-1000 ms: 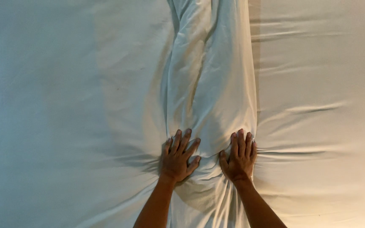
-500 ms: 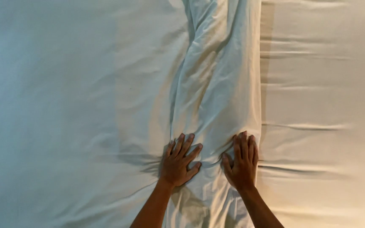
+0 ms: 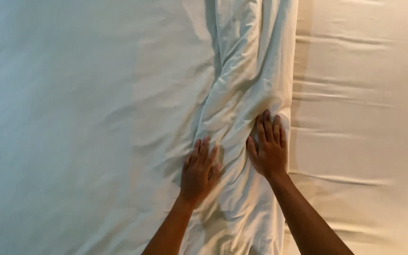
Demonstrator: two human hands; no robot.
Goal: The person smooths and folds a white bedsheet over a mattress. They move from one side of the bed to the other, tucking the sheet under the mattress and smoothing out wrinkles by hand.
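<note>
A white duvet lies bunched in a long, thick ridge (image 3: pixel 249 61) that runs from the top of the view down past my arms. My left hand (image 3: pixel 199 170) lies flat on the ridge's left slope, fingers spread and pointing up. My right hand (image 3: pixel 269 146) presses palm-down on the ridge's right side, close to its folded edge, fingers together and slightly higher than the left hand. Neither hand grips the cloth; both rest on top of it.
Left of the ridge the white sheet (image 3: pixel 72 127) spreads out with soft creases. Right of the ridge a cream fitted sheet on the mattress (image 3: pixel 364 127) shows several horizontal wrinkles.
Both hands have slid up along the ridge, the right hand farther than the left. The view has shifted, so the ridge sits more to the right.
</note>
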